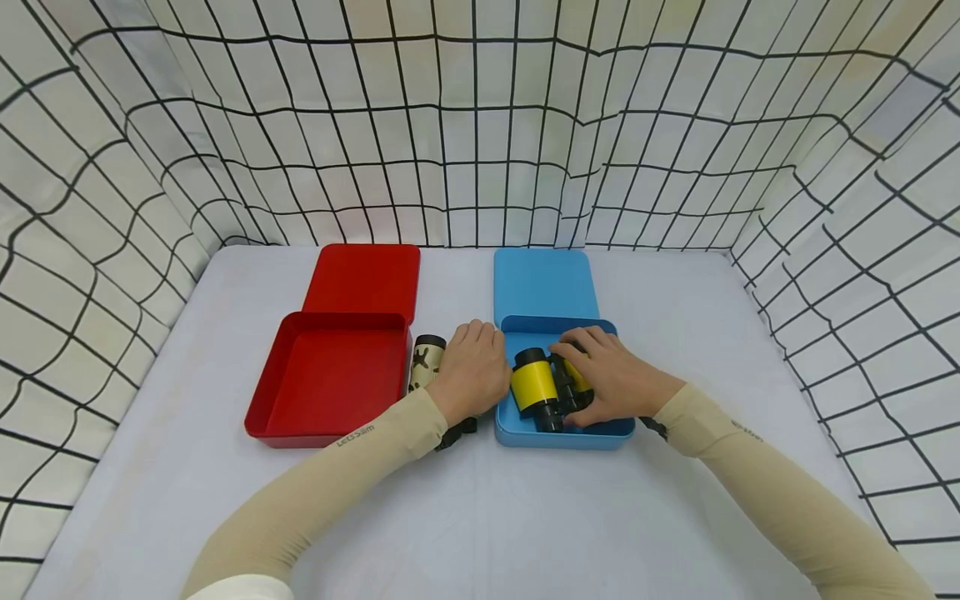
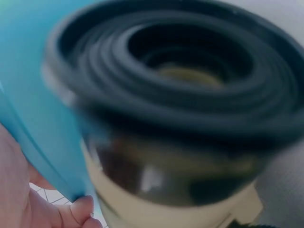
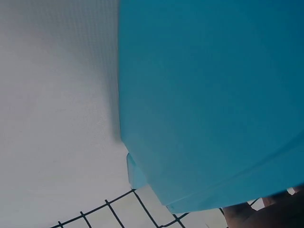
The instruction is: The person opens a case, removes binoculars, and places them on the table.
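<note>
Black-and-yellow binoculars [image 1: 534, 383] lie at a slant inside the open blue box [image 1: 562, 440]. My right hand [image 1: 618, 379] grips their right barrel from above, fingers at the far end and thumb at the near end. In the right wrist view, the box's outer wall [image 3: 209, 95] hides the binoculars. At the box's left side, my left hand [image 1: 471, 371] pinches the rim; its fingertips [image 2: 81, 209] show against the blue wall in the left wrist view. Camouflage binoculars [image 1: 426, 360] stand beside that hand, partly hidden under it, their black eyecup [image 2: 190, 109] close to the wrist camera.
An open red box [image 1: 337, 383] sits to the left, its lid [image 1: 363, 277] folded back. The blue lid [image 1: 543, 283] lies back behind the blue box. White cloth covers the table [image 1: 480, 517], and a black-grid curtain [image 1: 480, 125] encloses its back and sides.
</note>
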Demonstrator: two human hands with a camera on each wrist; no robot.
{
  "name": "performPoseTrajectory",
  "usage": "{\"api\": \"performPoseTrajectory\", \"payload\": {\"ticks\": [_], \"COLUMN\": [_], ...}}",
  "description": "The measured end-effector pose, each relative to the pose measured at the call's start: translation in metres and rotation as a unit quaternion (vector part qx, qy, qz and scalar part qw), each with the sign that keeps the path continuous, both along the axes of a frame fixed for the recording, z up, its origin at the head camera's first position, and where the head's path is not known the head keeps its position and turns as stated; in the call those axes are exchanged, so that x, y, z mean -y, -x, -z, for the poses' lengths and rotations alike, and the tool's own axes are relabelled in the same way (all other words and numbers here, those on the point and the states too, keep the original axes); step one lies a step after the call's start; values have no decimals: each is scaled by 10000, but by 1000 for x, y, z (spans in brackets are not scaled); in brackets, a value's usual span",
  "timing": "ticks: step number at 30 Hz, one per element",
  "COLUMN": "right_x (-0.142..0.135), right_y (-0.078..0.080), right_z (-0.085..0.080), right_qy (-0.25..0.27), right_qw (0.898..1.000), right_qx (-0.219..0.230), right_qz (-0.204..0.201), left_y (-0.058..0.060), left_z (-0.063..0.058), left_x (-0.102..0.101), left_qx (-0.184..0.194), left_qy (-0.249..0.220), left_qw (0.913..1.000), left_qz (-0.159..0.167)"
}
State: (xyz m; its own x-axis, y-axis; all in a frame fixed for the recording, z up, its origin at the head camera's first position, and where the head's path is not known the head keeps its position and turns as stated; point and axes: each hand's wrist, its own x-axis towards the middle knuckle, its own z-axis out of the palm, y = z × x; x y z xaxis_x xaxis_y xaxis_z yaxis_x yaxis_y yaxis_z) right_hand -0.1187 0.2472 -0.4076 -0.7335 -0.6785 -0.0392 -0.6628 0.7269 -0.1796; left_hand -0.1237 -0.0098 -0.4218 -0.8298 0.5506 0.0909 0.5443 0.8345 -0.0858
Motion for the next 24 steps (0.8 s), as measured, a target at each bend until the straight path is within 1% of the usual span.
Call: {"api": "performPoseTrajectory", "payload": {"ticks": [6, 13, 18, 24], "right_x": [0, 2, 4, 4], "right_y": [4, 5, 7, 9], "right_z": [2, 3, 3, 5], "right_qy": [-22, 97, 138, 172], "right_qw": [9999, 9996, 9993, 9994], "right_qx": [67, 216, 315, 255], "right_qz": [-83, -132, -140, -166], "left_y": [-1, -3, -5, -6], "left_z": [0, -1, -2, -1], "left_x": [-1, -1, 0, 2], "left_qx": [2, -33, -31, -138], "left_qy": [28, 74, 63, -23], "left_qw": [10000, 9998, 9998, 9997], "left_qz": [-80, -179, -184, -177]}}
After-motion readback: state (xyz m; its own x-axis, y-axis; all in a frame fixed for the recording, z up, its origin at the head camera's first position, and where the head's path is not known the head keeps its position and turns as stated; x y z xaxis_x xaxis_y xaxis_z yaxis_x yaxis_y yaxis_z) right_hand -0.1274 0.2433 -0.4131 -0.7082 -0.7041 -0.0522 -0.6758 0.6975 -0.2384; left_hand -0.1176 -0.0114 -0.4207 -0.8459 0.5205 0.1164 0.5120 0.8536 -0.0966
